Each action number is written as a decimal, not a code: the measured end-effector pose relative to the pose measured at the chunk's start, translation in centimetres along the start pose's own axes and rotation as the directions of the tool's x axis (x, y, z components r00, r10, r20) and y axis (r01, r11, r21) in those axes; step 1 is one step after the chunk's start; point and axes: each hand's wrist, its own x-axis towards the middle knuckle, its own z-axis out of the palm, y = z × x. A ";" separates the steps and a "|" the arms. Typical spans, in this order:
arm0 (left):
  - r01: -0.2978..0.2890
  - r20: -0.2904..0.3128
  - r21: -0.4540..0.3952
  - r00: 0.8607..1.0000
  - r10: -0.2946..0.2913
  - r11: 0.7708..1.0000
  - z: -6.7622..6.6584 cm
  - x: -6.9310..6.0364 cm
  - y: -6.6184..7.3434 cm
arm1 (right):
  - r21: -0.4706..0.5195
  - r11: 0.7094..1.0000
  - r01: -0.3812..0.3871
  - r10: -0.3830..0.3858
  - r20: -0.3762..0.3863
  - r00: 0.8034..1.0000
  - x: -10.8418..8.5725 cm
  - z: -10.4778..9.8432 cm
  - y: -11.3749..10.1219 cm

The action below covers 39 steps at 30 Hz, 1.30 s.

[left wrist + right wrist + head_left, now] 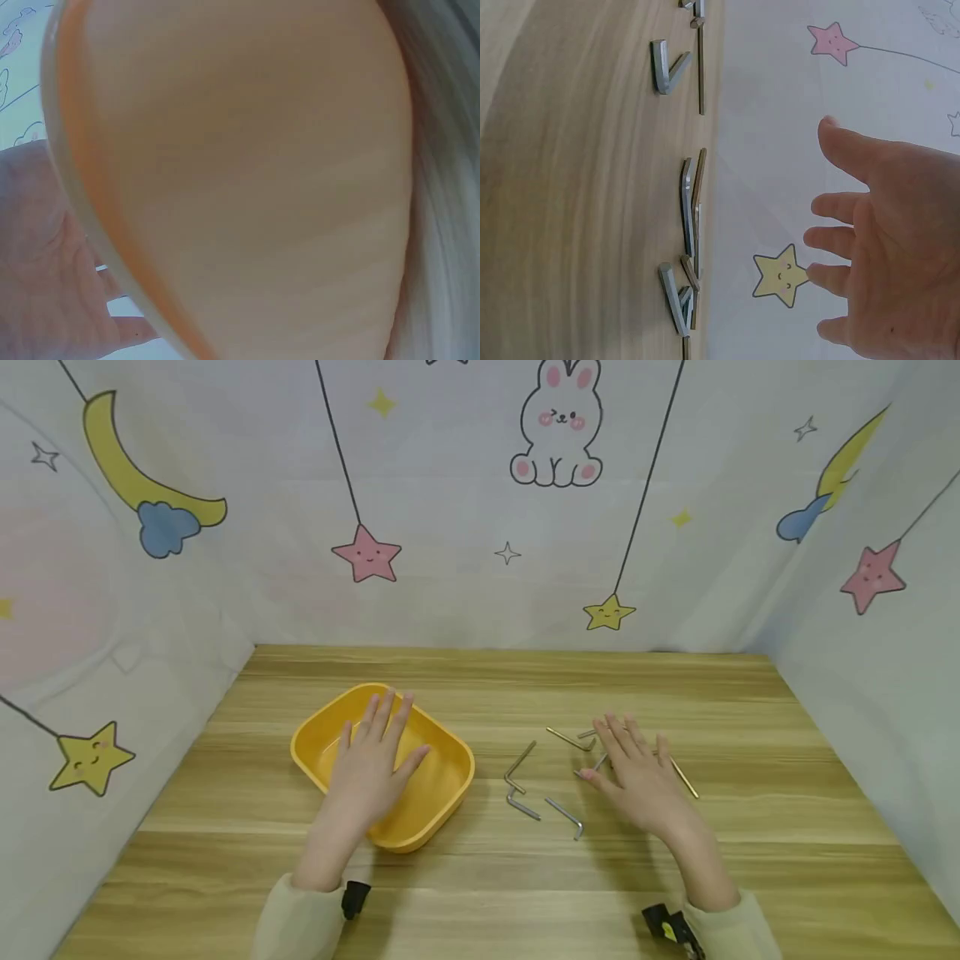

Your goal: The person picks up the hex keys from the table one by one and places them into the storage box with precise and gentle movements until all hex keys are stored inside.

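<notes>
My left hand (369,777) hovers over a yellow plastic basin (442,810), fingers spread and straight, holding nothing. The left wrist view shows the basin's outer side (247,165) close up, with the palm (45,255) behind its rim. On the right, my right hand (637,781) is held above several L-shaped hex keys, its fingers straight and apart. Silver and brass-coloured ones lie about it, such as a silver hex key (565,814) and a brass-coloured hex key (567,737). Some of them are partly hidden beneath this hand. The right wrist view shows its palm (907,247) bare, raised off the table.
Everything stands on a wood-grain table (480,893). A pale cloth wall (450,485) printed with stars, moons and a rabbit closes off the back and both sides. Between the basin and the right hand lies a bent brass-coloured hex key (517,764).
</notes>
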 end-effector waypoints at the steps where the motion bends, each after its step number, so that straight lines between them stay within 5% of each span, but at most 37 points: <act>1: 0.001 -0.013 -0.003 1.000 -0.001 1.000 0.0 0.0 -0.1 | 0.001 1.000 0.003 -0.003 -0.002 1.000 0.0 0.0 0.0; 13: -0.009 -0.172 -0.021 0.985 0.006 1.000 -0.7 -0.3 -2.6 | -0.015 0.995 0.101 -0.102 -0.093 0.990 -0.2 0.8 0.2; 19: 0.007 -0.224 -0.025 0.975 -0.013 1.000 -1.0 -0.3 -4.2 | -0.016 0.983 0.184 -0.184 -0.160 0.970 -0.3 1.3 0.5; 32: -0.010 -0.267 -0.038 0.964 0.000 0.999 -2.2 -0.3 -6.8 | -0.032 0.960 0.278 -0.277 -0.244 0.929 -0.7 1.5 0.6; 39: 0.008 -0.266 -0.046 0.964 -0.020 0.999 -2.3 -0.5 -7.8 | -0.034 0.958 0.283 -0.284 -0.215 0.935 -0.9 1.7 0.4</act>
